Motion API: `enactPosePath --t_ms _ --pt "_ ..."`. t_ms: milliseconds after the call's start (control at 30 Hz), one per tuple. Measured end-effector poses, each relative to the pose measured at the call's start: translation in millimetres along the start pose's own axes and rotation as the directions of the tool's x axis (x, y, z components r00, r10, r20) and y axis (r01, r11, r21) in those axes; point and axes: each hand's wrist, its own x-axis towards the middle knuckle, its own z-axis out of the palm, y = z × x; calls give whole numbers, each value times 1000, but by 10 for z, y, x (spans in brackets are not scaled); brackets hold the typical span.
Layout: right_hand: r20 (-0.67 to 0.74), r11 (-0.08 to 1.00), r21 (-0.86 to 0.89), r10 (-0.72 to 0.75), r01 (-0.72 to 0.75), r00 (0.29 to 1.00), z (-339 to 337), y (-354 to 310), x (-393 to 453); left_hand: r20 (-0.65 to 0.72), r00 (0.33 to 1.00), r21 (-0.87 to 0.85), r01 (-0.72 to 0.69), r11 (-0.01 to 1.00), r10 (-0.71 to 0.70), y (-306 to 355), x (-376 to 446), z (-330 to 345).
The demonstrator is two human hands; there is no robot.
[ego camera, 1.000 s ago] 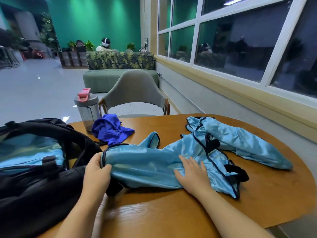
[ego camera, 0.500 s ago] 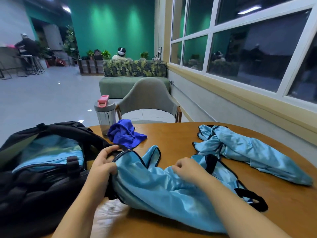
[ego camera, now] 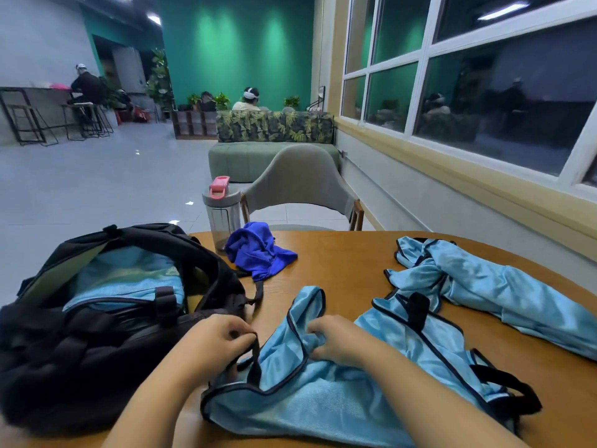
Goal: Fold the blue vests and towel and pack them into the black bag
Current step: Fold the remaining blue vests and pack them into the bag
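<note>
The near vest (ego camera: pixel 323 392) has slid closer since a moment ago. Left of the left hand (ego camera: pixel 216 342), the black bag (ego camera: pixel 97 318) is gaping, light-blue fabric inside. That hand is pinching the vest's black strap; the right hand (ego camera: pixel 339 342) is clutching its fabric. Farther right, another vest (ego camera: pixel 504 289) is lying crumpled.

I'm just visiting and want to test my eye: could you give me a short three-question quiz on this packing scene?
1. True or false: the black bag already holds light blue fabric.
2. What does the left hand pinch? A) the near vest's black strap B) the water bottle C) the royal blue towel
3. How many light blue vests lie on the table, counting the far vest?

Key: 1 true; 2 A; 3 two. The right hand grips the near vest's fabric.
</note>
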Motion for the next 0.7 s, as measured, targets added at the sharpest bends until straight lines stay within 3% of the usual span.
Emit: enactPosePath --t_ms 133,200,300,367,433,467,500,600,700 --pt "8 998 55 -44 44 999 1 24 -77 -40 999 252 10 968 0 -3 164 115" --pt "-3 994 76 -80 80 997 10 52 -116 -69 998 288 8 958 12 21 247 174" --pt "-43 987 105 -118 122 992 19 79 -152 -24 999 -38 24 999 -25 131 358 272" --pt "-43 981 135 -132 137 990 24 89 -182 68 989 -275 144 951 -130 215 473 352" --pt "-25 974 187 -125 127 992 16 77 -238 213 930 -606 365 707 -298 287 539 435" --pt "-23 968 223 -112 115 993 9 67 -264 238 910 -685 406 606 -340 294 587 476" --pt "-22 959 264 -95 97 995 3 59 -289 222 909 -698 401 594 -353 307 625 499" --pt "5 930 365 -53 47 999 -19 45 -336 143 953 -479 303 824 -267 299 737 619" --pt "15 932 360 -41 32 999 -25 54 -333 181 964 -294 241 925 -194 319 769 684"
